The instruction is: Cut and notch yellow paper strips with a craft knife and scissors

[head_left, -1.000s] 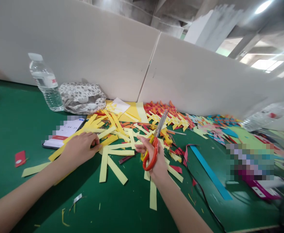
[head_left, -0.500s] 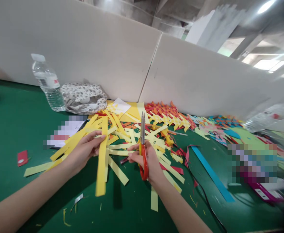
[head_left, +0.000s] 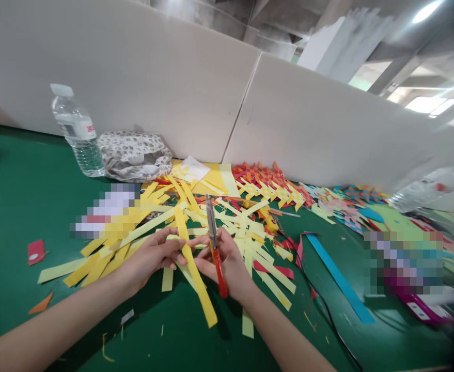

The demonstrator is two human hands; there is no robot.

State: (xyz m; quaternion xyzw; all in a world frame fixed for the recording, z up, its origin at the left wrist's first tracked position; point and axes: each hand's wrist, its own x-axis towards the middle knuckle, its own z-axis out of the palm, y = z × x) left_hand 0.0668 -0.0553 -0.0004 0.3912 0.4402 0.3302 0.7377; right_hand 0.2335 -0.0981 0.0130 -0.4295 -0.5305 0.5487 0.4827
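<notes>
A bright yellow paper strip (head_left: 201, 287) slants down toward me, pinched near its middle by my left hand (head_left: 159, 253). My right hand (head_left: 230, 266) is closed round a pair of scissors (head_left: 219, 271) with red handles, blades pointing away from me. The right fingertips also reach the strip, close to the left ones. Behind and around both hands lies a pile of yellow and pale yellow paper strips (head_left: 257, 227). The scissor blades stand over this pile, to the right of the held strip.
A water bottle (head_left: 80, 137) stands at the back left beside a patterned cloth bag (head_left: 134, 155). Woven paper pieces (head_left: 265, 178) lie along the partition (head_left: 327, 124). On the right are a yellow glue gun (head_left: 269, 219), its black cord (head_left: 327, 310) and a blue strip (head_left: 341, 279).
My left hand has moved right and slightly down with the strip, which now slants. The right hand has come left, meeting it, and the scissors have tilted left. An orange scrap shows at lower left.
</notes>
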